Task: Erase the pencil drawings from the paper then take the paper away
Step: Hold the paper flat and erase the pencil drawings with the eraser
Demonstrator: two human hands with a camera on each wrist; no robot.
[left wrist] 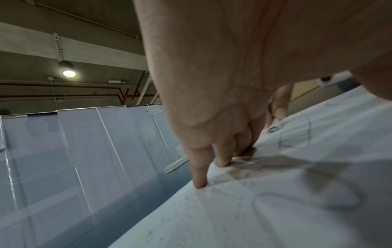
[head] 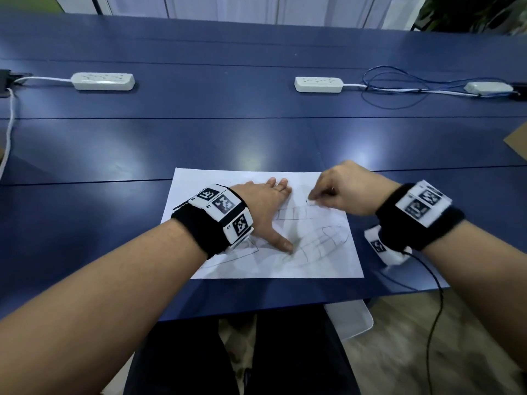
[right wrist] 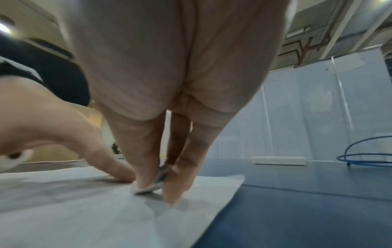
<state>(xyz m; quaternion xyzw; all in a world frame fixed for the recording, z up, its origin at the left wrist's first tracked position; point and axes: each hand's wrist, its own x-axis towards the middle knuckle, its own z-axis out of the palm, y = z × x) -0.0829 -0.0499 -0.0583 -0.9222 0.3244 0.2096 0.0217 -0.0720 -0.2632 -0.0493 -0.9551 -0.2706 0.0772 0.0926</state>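
A white sheet of paper (head: 322,263) with faint pencil drawings (head: 322,243) lies near the front edge of the blue table. My left hand (head: 265,206) lies flat on the sheet, fingers straight, thumb spread toward me, pressing it down (left wrist: 199,182). My right hand (head: 339,192) pinches a small white eraser (right wrist: 148,186) between thumb and fingers and holds its tip against the paper's upper right part (head: 312,203). Eraser crumbs (left wrist: 212,209) speckle the sheet in the left wrist view.
Two white power strips (head: 102,81) (head: 318,84) lie across the table's back half, with a white adapter (head: 488,88) and looped blue cable (head: 396,86) at the right. A brown cardboard corner (head: 517,143) pokes in at the right edge. A black wire (head: 433,303) hangs off the front.
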